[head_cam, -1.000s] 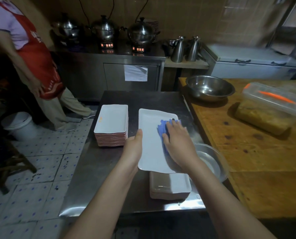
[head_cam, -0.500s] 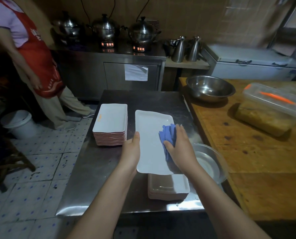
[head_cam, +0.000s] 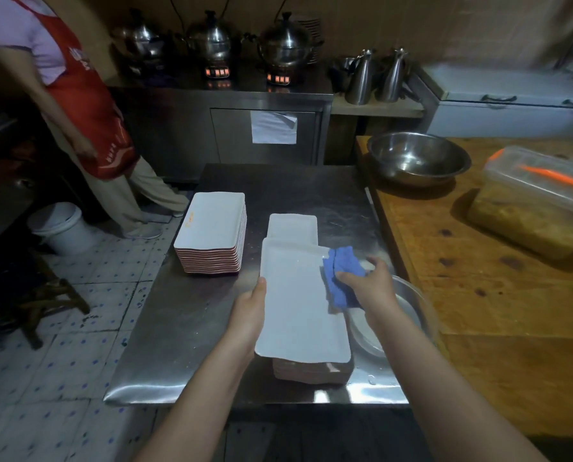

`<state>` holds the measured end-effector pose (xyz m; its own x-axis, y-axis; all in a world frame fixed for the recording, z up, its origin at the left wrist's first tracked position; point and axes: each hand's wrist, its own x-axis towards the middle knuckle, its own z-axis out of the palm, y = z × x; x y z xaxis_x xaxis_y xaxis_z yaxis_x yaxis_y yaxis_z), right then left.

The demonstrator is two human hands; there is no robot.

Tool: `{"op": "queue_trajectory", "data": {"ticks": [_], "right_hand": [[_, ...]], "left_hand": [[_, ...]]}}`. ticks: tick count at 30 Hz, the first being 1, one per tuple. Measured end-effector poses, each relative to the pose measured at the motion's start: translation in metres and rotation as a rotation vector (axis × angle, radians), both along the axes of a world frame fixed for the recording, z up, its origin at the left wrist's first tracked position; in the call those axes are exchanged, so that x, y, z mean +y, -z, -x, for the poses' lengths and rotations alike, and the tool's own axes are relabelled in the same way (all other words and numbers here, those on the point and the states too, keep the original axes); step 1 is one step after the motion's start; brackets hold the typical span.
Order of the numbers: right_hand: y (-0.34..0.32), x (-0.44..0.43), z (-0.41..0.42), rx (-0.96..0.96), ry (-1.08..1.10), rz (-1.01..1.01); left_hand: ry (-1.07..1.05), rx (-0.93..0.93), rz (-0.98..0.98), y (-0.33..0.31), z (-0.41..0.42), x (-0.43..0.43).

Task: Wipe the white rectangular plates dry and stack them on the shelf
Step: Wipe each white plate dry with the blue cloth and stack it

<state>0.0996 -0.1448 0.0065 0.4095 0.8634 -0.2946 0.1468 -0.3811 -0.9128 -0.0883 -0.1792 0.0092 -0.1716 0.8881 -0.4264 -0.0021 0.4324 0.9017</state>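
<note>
Dim kitchen light falls on the steel table (head_cam: 185,328) before me, its top streaked and shiny, with a tiled floor (head_cam: 78,361) to its left and a wooden table (head_cam: 495,295) set against its right side.

My left hand (head_cam: 248,311) grips the left long edge of a white rectangular plate (head_cam: 298,305), thumb on the rim. My right hand (head_cam: 368,285) holds a bunched blue cloth (head_cam: 340,271) pressed against the plate's right edge near the far corner. I hold the plate roughly level above a low stack (head_cam: 311,371) at the table's near edge. Another white plate (head_cam: 291,225) shows past its far end; I cannot tell what that one rests on.

Just right of the plate sits a shallow steel basin (head_cam: 408,315), partly hidden by my wrist. A taller stack of plates (head_cam: 215,225) stands on the left side of the table, apart from my hands.

On the wooden table are a large steel bowl (head_cam: 418,158) and a lidded clear plastic box (head_cam: 538,201) of brownish food.

Farther off, a steel counter (head_cam: 231,121) carries three lidded pots (head_cam: 211,38), with two steel jugs (head_cam: 361,78) on a ledge and a white chest freezer (head_cam: 511,105) to the right. A person in a red apron (head_cam: 88,105) stands at the left beside a white bucket (head_cam: 61,228), and a wooden stool (head_cam: 45,301) sits on the floor.
</note>
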Motion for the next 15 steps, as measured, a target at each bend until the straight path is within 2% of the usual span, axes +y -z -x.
{"op": "queue_trajectory", "data": {"ticks": [2,5,15], "right_hand": [[0.004,-0.003,-0.010,0.183,0.024,0.051],[0.012,-0.009,-0.021,0.325,0.008,0.087],[0.024,-0.016,-0.027,0.428,-0.068,0.083]], "left_hand": [[0.009,0.038,0.040,0.008,-0.001,0.000],[0.048,0.095,0.073,0.021,-0.004,0.003],[0.096,0.243,0.098,0.055,-0.014,0.012]]}}
